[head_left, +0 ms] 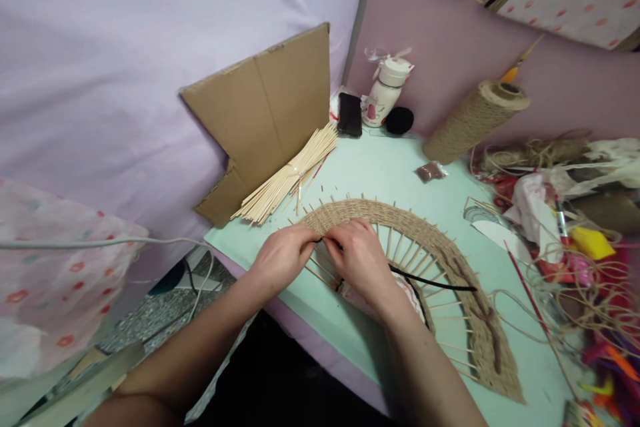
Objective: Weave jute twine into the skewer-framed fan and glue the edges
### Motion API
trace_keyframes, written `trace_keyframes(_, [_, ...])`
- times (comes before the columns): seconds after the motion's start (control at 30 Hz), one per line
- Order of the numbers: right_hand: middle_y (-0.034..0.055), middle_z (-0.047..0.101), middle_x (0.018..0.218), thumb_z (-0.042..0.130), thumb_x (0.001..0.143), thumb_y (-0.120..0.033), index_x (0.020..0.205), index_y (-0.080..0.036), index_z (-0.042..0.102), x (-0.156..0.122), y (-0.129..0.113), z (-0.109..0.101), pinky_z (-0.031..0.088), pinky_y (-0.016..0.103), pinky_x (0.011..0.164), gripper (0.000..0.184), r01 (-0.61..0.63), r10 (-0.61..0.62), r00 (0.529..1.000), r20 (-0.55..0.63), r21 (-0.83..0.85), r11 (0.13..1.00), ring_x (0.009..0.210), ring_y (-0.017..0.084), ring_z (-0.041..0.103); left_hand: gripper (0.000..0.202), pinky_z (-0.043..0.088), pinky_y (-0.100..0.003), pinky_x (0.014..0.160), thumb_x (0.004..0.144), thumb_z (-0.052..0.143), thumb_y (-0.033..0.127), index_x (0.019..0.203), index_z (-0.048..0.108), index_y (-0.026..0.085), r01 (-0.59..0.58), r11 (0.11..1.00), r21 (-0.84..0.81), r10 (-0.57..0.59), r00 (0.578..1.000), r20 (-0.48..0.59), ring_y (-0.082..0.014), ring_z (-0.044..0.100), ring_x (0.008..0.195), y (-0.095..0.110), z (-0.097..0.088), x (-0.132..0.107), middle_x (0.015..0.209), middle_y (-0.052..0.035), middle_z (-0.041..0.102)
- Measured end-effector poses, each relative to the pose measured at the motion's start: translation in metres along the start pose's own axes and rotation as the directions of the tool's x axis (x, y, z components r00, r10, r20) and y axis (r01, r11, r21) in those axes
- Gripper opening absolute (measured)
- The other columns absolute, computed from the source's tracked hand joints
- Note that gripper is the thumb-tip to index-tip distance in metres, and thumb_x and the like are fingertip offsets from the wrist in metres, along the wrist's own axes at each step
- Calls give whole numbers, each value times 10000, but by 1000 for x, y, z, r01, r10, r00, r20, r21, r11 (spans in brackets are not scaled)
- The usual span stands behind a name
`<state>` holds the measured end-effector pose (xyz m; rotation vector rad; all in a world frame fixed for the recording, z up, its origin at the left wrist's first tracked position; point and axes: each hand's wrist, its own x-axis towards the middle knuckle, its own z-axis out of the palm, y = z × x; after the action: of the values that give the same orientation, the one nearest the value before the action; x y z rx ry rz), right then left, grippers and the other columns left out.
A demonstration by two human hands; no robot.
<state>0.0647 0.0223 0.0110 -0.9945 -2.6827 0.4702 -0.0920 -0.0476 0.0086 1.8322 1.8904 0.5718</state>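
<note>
A half-round fan woven from tan twine over thin wooden sticks (447,265) lies on the table before me. My left hand (285,257) is closed in a pinch at the inner edge of the woven band, near its left end. Fingertip to fingertip with it, my right hand (357,253) pinches too. A short dark bit shows between the fingers, and a black pipe cleaner (435,279) runs out from under my right hand across the sticks. Much of the fan's dotted cloth centre (407,285) is hidden by my right hand and forearm.
A bundle of thin sticks (287,177) leans by a cardboard sheet (280,100). Behind stand a white bottle (383,95) and a twine cone (473,121). Loose twine (595,287) and coloured craft bits clutter the right. A red stick (530,297) lies beside the fan.
</note>
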Motion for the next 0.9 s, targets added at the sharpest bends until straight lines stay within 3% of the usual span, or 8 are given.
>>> trace_keyframes(0.17, [37,719,802,543,941,-216,775,-197,681,-1,-1,1,357,336,907,217,4,-4,1000,-1,-5,1000,830,201,607,250,501,-308,774,953,462,213,983,710,203,75,979,189,-83,996,32,-220,678,908,9,0,-5,948,-53,737])
trace_keyframes(0.53, [36,729,839,546,932,-175,794,-206,692,0,-3,2,308,378,1028,204,24,-26,999,46,48,999,879,189,621,299,492,-322,777,982,406,190,843,669,160,59,946,320,-84,994,65,-222,659,857,17,8,-12,856,-77,684])
trace_keyframes(0.67, [32,733,857,542,939,-175,830,-211,706,0,-1,2,270,400,1072,199,22,-25,998,65,47,999,908,188,618,248,489,-323,742,973,453,236,904,683,174,125,953,277,-151,986,72,-227,667,847,16,2,-13,889,-73,709])
trace_keyframes(0.77, [35,738,868,519,957,-189,864,-215,713,0,1,1,262,413,1081,217,18,-20,998,64,41,999,913,190,618,206,492,-325,765,907,601,290,1078,669,195,170,974,153,-168,986,-23,-224,664,867,6,-9,-14,924,-50,721])
trace_keyframes(0.9, [31,741,870,526,957,-200,861,-223,721,2,1,-2,267,427,1078,219,11,-14,998,69,39,999,912,197,621,232,461,-353,923,854,678,250,1079,681,194,35,997,61,-28,992,-122,-228,615,1029,-5,-16,-13,1050,-56,705])
